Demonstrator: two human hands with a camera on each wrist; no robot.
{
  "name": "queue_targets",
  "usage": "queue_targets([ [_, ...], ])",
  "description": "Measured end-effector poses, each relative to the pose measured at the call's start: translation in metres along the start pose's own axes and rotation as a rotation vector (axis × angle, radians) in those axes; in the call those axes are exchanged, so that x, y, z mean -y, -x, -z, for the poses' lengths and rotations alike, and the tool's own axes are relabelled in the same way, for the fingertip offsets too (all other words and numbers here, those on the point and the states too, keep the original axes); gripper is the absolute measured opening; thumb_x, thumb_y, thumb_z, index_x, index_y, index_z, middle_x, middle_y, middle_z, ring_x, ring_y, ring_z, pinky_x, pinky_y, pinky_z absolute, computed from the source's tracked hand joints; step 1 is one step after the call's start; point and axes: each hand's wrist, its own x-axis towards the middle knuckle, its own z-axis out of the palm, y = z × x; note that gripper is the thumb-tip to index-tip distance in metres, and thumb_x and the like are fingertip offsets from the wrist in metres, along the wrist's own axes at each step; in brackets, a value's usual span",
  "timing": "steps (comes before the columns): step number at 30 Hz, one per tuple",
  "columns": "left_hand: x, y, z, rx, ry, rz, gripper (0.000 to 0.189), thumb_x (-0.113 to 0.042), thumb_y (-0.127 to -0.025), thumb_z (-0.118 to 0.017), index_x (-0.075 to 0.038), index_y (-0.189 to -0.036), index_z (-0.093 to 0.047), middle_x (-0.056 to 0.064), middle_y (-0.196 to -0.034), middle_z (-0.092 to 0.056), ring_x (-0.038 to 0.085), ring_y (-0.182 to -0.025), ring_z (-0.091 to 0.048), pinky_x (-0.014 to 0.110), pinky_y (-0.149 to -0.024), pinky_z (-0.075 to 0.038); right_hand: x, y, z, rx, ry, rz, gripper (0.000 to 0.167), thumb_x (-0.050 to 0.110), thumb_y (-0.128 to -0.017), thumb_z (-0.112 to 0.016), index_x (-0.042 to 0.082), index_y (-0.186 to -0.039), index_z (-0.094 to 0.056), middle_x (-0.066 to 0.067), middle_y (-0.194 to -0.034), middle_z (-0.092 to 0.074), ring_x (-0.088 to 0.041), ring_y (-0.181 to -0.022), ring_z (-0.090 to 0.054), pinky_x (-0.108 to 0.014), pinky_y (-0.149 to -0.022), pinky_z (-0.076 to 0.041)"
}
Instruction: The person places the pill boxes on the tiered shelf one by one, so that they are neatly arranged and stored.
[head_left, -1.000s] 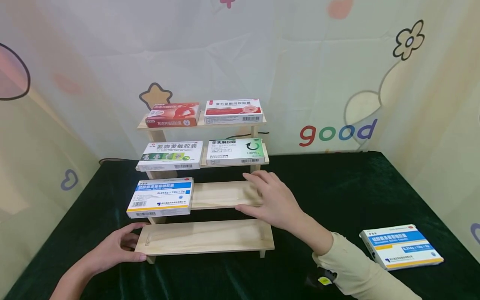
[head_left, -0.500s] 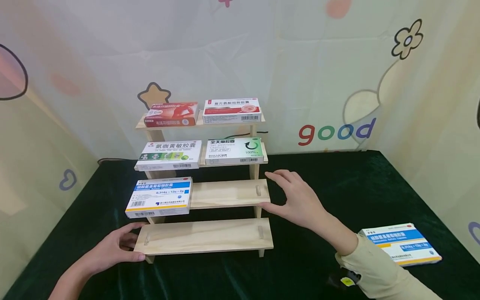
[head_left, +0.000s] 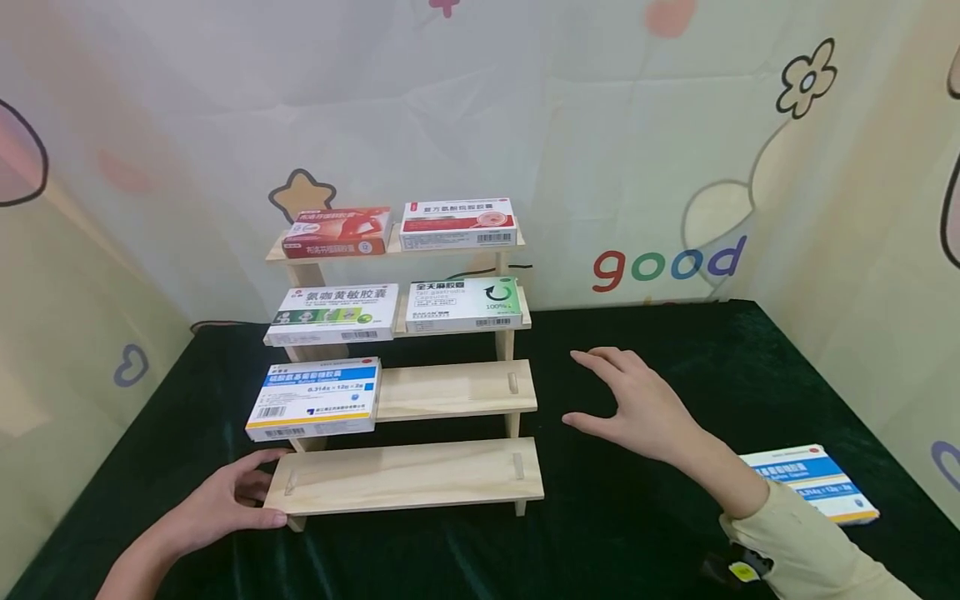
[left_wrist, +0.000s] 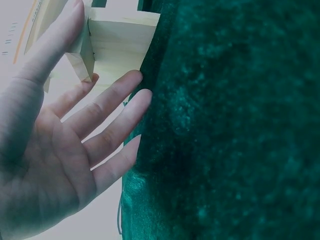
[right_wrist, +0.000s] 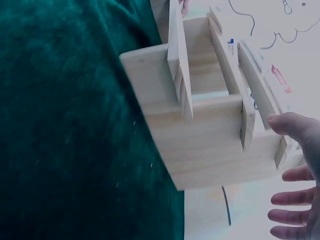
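Observation:
A stepped wooden display rack (head_left: 405, 479) stands on the dark green cloth. My left hand (head_left: 213, 508) pinches the left end of its bottom shelf between thumb and index finger; the left wrist view shows the other fingers (left_wrist: 107, 107) spread beside the wood. My right hand (head_left: 637, 408) is held apart from the rack, to its right, with nothing in its fingers. A white medicine box with blue and yellow bands (head_left: 315, 398) lies on the left of the third shelf. A similar medicine box (head_left: 813, 479) lies on the cloth at the right, partly hidden by the right forearm.
The second shelf bears a white-and-green box (head_left: 333, 312) and another green-white box (head_left: 465, 302). On the top shelf are a red box (head_left: 337, 232) and a red-and-white box (head_left: 459, 223). A patterned curtain (head_left: 585, 150) hangs behind the cloth-covered table (head_left: 420, 558).
My right hand has left the right end of the third shelf and moved right, its forearm now covering part of the loose medicine box. The left hand has stayed at the bottom shelf.

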Motion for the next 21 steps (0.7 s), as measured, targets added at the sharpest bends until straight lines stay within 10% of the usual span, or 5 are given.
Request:
queue_targets([
  [21,0.004,-0.002,0.000,0.008,0.027,-0.008,0.079,-0.016,-0.080,-0.068,0.014,-0.135,-0.019,0.026,-0.108,-0.057,0.028,-0.089,-0.059,0.032,-0.073,-0.051,-0.059,0.034,0.017,0.073,0.030,-0.089,0.067,0.048,-0.078,-0.065,0.006,-0.128,-0.048,-0.019,-0.121,-0.051,-0.036,-0.108,-0.049,-0.052,-0.080,-0.045],
])
